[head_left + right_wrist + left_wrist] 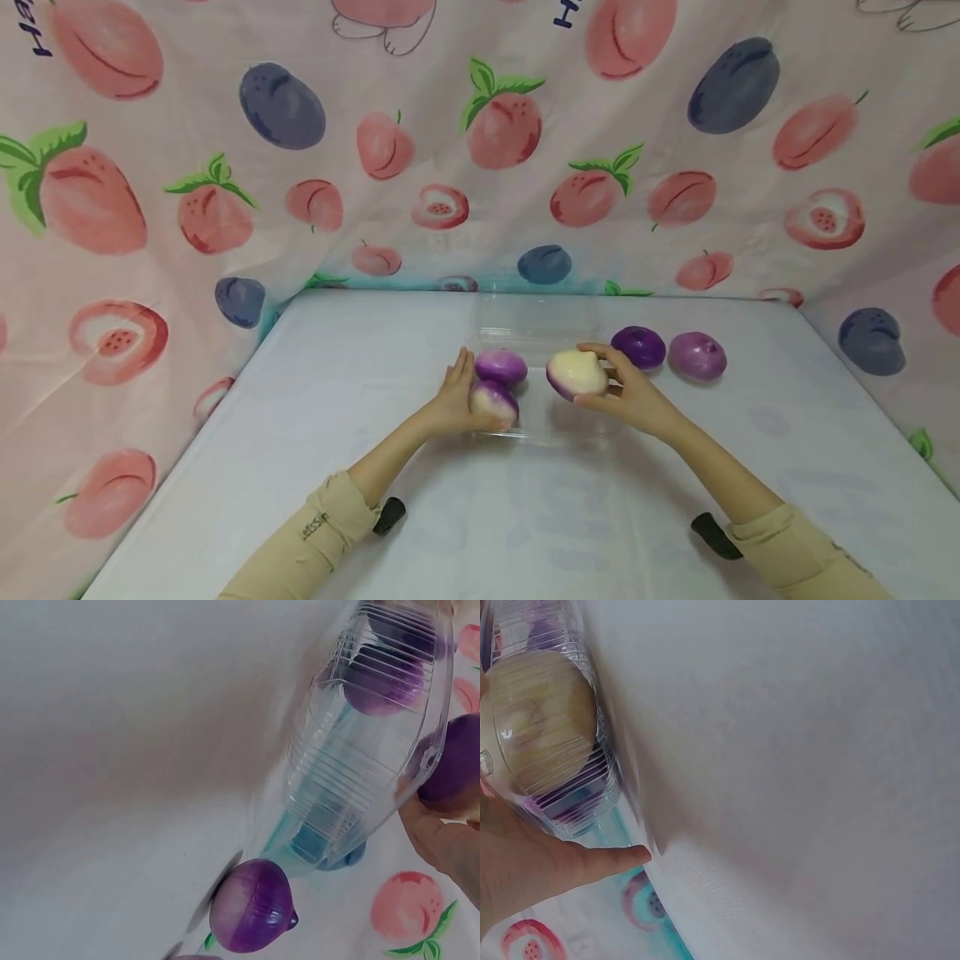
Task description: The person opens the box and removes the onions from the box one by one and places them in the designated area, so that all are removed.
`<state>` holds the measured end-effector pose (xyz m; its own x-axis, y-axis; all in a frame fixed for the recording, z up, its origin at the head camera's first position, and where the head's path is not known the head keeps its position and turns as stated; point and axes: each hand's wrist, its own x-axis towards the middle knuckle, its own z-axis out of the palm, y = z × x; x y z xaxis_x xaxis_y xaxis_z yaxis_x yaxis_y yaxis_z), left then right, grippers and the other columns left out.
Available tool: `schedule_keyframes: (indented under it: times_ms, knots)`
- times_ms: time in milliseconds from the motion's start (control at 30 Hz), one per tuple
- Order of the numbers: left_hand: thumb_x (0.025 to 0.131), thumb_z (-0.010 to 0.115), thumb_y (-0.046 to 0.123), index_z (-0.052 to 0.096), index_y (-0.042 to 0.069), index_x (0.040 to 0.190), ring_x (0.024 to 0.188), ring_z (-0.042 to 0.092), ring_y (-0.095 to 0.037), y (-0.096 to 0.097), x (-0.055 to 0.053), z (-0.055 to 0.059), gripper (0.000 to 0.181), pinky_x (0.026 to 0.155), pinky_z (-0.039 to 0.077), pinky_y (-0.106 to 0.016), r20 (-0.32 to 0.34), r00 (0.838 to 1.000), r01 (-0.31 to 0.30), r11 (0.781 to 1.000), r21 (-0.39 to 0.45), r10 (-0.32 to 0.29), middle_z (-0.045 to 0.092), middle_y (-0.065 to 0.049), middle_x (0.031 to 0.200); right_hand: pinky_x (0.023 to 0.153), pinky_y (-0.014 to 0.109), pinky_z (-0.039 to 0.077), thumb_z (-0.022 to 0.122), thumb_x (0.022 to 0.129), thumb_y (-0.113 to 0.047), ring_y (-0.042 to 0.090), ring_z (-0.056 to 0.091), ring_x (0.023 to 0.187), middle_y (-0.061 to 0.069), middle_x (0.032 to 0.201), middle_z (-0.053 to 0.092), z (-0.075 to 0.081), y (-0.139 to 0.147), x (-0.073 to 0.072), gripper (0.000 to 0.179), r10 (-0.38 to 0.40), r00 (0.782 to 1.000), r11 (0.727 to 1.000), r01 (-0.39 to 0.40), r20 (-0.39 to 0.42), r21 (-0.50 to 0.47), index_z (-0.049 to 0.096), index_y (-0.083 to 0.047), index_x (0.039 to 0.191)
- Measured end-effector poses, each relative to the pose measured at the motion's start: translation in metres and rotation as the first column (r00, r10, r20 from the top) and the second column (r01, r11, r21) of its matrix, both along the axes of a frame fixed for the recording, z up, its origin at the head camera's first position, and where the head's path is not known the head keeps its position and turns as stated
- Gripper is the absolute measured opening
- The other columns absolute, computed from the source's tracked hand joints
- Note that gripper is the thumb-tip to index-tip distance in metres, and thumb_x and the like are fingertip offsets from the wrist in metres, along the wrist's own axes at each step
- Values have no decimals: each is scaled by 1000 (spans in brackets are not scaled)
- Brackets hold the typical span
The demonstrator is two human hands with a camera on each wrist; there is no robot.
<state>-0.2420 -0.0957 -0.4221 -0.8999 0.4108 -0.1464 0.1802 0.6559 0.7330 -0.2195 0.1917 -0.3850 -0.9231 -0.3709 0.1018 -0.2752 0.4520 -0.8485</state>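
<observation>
A clear plastic container [536, 425] stands mid-table with its lid raised behind. In its left part are a purple onion [500, 367] and a purple-and-cream onion [492, 402]. My left hand [450, 404] lies against the container's left side and front corner, fingers straight. In the left wrist view one finger [607, 859] extends along the outside of the wall. Over the container's right part my right hand [626, 396] grips another cream-and-purple onion [576, 372], its pale side facing up. Only part of that onion [456, 769] shows in the right wrist view.
Right of the container, a dark purple onion [638, 346] and a lighter purple one [697, 357] lie on the white table [337, 350]. Behind stands a fruit-print cloth [435, 275]. Dark objects lie beside the left sleeve [388, 516] and right sleeve [715, 536].
</observation>
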Motion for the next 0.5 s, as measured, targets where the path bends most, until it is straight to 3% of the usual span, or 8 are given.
schedule_keyframes:
  times_ms: [233, 300, 367, 433, 500]
  knots:
    - [70, 81, 42, -10, 0, 149, 141, -12, -47, 1, 0, 1, 127, 113, 11, -61, 5, 1000, -2, 1000, 6, 2, -20, -15, 156, 100, 58, 40, 73, 82, -13, 43, 41, 126, 22, 144, 33, 4, 13, 7, 69, 25, 997, 1000, -23, -79, 17, 36, -4, 140]
    - [70, 81, 41, -9, 0, 149, 141, -11, -47, 2, 0, 1, 127, 114, 10, -61, 4, 1000, -6, 1000, 4, 6, -19, -15, 156, 102, 45, 44, 74, 81, -12, 36, 43, 126, 20, 143, 37, 4, 18, 9, 70, 38, 992, 999, -35, -116, 29, 37, -5, 140]
    - [70, 81, 40, -8, 0, 149, 141, -11, -48, 2, 0, 1, 126, 114, 10, -60, 1, 1000, -10, 1000, 4, 10, -18, -16, 156, 102, 27, 44, 75, 79, -11, 21, 45, 125, 18, 141, 40, 5, 24, 10, 71, 61, 986, 998, -55, -155, 43, 39, -6, 139]
    - [69, 82, 39, -7, -1, 149, 141, -10, -48, 2, 0, 1, 126, 114, 10, -61, 0, 1000, -15, 1000, 7, 15, -17, -17, 156, 97, 12, 40, 76, 77, -10, 5, 45, 122, 15, 140, 42, 7, 29, 11, 72, 86, 979, 995, -76, -186, 56, 40, -7, 139]
    - [69, 82, 39, -7, -1, 149, 141, -9, -48, 2, 0, 1, 126, 113, 11, -61, -2, 1000, -17, 1000, 5, 17, -17, -17, 157, 94, 4, 35, 77, 77, -10, -8, 43, 118, 11, 140, 43, 10, 34, 12, 73, 101, 975, 994, -91, -198, 59, 40, -8, 139]
